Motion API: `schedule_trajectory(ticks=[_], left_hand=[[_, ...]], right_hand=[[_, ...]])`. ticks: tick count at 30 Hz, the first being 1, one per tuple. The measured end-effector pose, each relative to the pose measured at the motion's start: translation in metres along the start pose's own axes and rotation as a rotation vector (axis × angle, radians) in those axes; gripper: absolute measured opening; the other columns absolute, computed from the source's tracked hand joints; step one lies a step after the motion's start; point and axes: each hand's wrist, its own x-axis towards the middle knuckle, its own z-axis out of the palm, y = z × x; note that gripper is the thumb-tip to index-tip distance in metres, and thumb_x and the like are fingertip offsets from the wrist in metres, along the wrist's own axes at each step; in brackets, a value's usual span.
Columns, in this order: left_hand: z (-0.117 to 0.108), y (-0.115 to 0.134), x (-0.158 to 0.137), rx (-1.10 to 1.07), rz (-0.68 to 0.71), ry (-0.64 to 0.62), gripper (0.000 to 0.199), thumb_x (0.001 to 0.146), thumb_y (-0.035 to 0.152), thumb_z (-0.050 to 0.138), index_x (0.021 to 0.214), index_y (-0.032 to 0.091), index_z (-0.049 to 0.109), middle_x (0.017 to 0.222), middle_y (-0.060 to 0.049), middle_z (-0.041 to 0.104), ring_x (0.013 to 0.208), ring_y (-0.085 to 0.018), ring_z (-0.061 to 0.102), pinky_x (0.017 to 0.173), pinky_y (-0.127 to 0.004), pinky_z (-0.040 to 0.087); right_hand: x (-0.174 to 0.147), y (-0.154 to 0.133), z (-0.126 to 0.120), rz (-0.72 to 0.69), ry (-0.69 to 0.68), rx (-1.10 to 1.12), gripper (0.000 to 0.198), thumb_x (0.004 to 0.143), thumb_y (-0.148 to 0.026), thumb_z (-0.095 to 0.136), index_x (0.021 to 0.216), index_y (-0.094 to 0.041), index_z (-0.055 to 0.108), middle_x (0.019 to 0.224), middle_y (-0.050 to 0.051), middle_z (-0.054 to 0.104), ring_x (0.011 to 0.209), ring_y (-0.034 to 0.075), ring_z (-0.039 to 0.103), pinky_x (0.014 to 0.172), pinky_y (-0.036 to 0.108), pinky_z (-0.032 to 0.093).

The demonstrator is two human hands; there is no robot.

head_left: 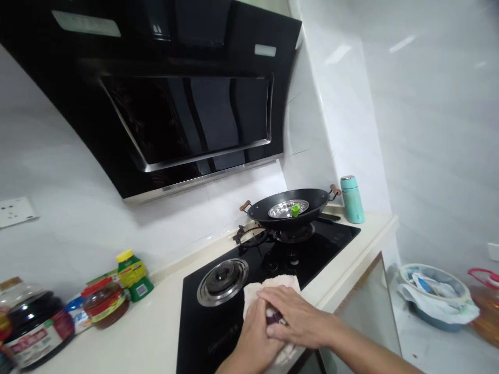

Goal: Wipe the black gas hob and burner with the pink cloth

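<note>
A whitish cloth (286, 282) lies bunched on the front edge of the black glass gas stove (210, 332). My left hand (255, 332) and my right hand (298, 317) meet over it, fingertips close together, both closed on the cloth. A dark purple and white patch (275, 317) shows between my palms; whether it belongs to the cloth I cannot tell. Just left of my hands is the uncovered burner (222, 282) with its steel ring. Farther back, a black wok (268, 221) sits on the stove, holding a steel plate (281, 209) and a small green thing (295, 210).
A black range hood (187, 171) hangs low over the stove. Bottles and jars, among them a green bottle (134, 278) and a red-lidded jar (104, 304), line the left counter. A turquoise flask (352, 200) stands at the back right. A lined bin (434, 291) is on the floor.
</note>
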Motion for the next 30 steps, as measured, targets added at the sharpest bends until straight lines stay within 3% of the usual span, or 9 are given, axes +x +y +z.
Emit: schedule_trajectory(ticks=[5, 9, 11, 16, 19, 23, 27, 30], left_hand=[[-0.038, -0.014, -0.019, -0.167, -0.096, -0.079, 0.042, 0.078, 0.016, 0.062, 0.120, 0.021, 0.061, 0.128, -0.007, 0.068, 0.118, -0.025, 0.062, 0.108, -0.038, 0.045], [-0.068, -0.033, -0.028, -0.126, -0.187, -0.055, 0.033, 0.088, 0.025, 0.057, 0.121, 0.021, 0.064, 0.127, -0.007, 0.069, 0.119, -0.023, 0.063, 0.108, -0.038, 0.045], [-0.076, -0.043, -0.031, -0.114, -0.226, -0.047, 0.032, 0.089, 0.028, 0.056, 0.119, 0.022, 0.066, 0.126, -0.006, 0.070, 0.118, -0.023, 0.063, 0.108, -0.038, 0.046], [-0.072, -0.052, -0.036, -0.045, -0.222, -0.063, 0.028, 0.090, 0.028, 0.054, 0.114, 0.027, 0.068, 0.124, -0.004, 0.069, 0.117, -0.023, 0.063, 0.108, -0.042, 0.045], [-0.063, -0.050, -0.040, 0.063, -0.171, -0.100, 0.027, 0.090, 0.028, 0.055, 0.113, 0.029, 0.069, 0.128, -0.005, 0.066, 0.120, -0.025, 0.060, 0.111, -0.050, 0.041], [-0.057, -0.048, -0.048, 0.164, -0.109, -0.143, 0.036, 0.089, 0.023, 0.055, 0.122, 0.031, 0.067, 0.142, -0.007, 0.058, 0.131, -0.028, 0.052, 0.112, -0.052, 0.042], [-0.055, -0.050, -0.051, 0.222, -0.079, -0.137, 0.040, 0.088, 0.019, 0.056, 0.125, 0.030, 0.065, 0.144, -0.008, 0.057, 0.132, -0.028, 0.052, 0.111, -0.051, 0.045], [-0.053, -0.054, -0.051, 0.254, -0.045, -0.117, 0.042, 0.087, 0.017, 0.057, 0.126, 0.029, 0.065, 0.143, -0.008, 0.059, 0.132, -0.028, 0.053, 0.110, -0.051, 0.047]], right_hand=[[0.000, 0.010, 0.012, 0.049, -0.003, -0.238, 0.066, 0.078, -0.062, 0.071, 0.135, -0.033, 0.055, 0.120, 0.007, 0.058, 0.111, 0.029, 0.049, 0.099, 0.047, 0.037], [-0.013, 0.039, 0.005, 0.136, 0.143, -0.429, 0.027, 0.086, -0.039, 0.064, 0.110, -0.026, 0.066, 0.115, 0.007, 0.062, 0.107, 0.027, 0.052, 0.094, 0.042, 0.038], [-0.025, 0.063, -0.011, 0.208, 0.182, -0.470, 0.019, 0.089, -0.030, 0.056, 0.104, -0.024, 0.066, 0.111, 0.008, 0.064, 0.104, 0.025, 0.054, 0.093, 0.039, 0.038], [-0.043, 0.126, -0.071, 0.498, 0.208, -0.575, 0.023, 0.093, -0.025, 0.045, 0.101, -0.021, 0.066, 0.110, 0.009, 0.069, 0.106, 0.024, 0.057, 0.092, 0.036, 0.039], [-0.024, 0.150, -0.093, 0.631, 0.203, -0.606, 0.031, 0.096, -0.024, 0.037, 0.097, -0.020, 0.068, 0.101, 0.008, 0.072, 0.097, 0.021, 0.062, 0.085, 0.031, 0.041], [0.018, 0.168, -0.100, 0.810, 0.187, -0.645, 0.040, 0.097, -0.027, 0.033, 0.099, -0.017, 0.071, 0.101, 0.015, 0.074, 0.093, 0.024, 0.067, 0.076, 0.031, 0.042], [0.047, 0.167, -0.100, 0.797, 0.068, -0.636, 0.047, 0.097, -0.048, 0.040, 0.094, -0.019, 0.076, 0.099, 0.016, 0.075, 0.098, 0.029, 0.068, 0.080, 0.034, 0.043], [0.049, 0.158, -0.101, 0.704, -0.042, -0.620, 0.039, 0.095, -0.049, 0.046, 0.109, -0.026, 0.074, 0.108, 0.010, 0.075, 0.106, 0.028, 0.067, 0.089, 0.037, 0.042]])
